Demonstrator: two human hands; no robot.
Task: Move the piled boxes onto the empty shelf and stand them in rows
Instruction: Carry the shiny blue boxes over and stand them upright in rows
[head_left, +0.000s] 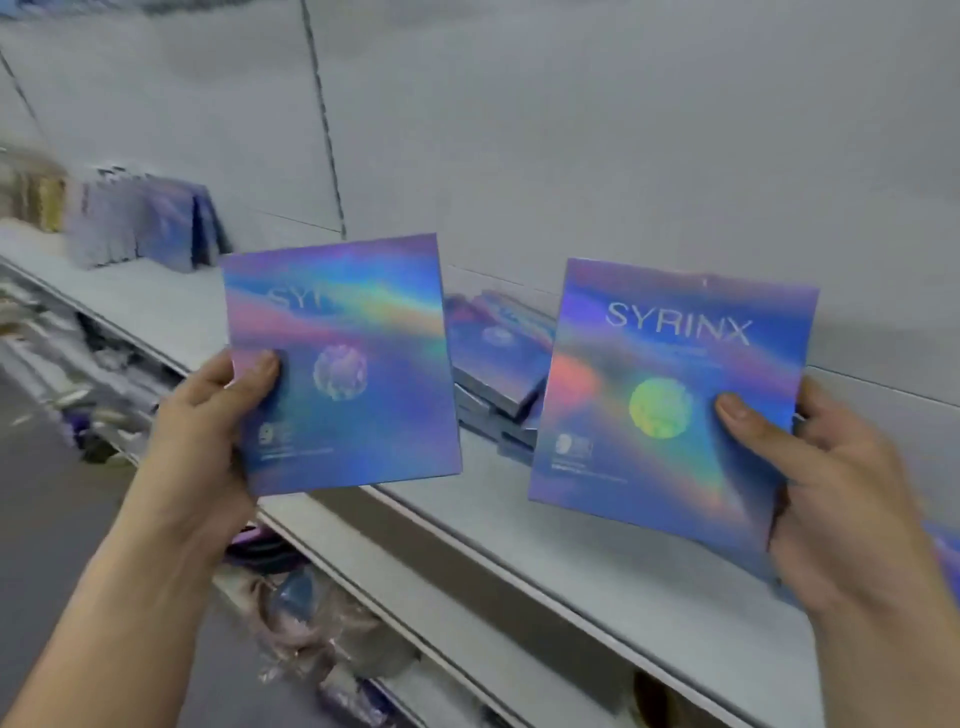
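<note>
Where the way is obstructed: a pile (498, 374) of flat-lying boxes sits on the shelf (571, 545) at frame centre, close to the back panel (571, 156), seen between the two held boxes.
Surroundings: blurred row of standing boxes (150, 223) at upper left; blurred goods (311, 623) below, at lower left.
Left hand (208, 415): grips the left box (353, 364), thumb on its face, upright in the air before the shelf.
Right hand (841, 493): grips the right box (675, 395), marked SYRINX, thumb on its face, slightly tilted.
Open room: bare shelf between row and pile, and along the front edge.
Count: two held boxes; pile and row cannot be counted.
</note>
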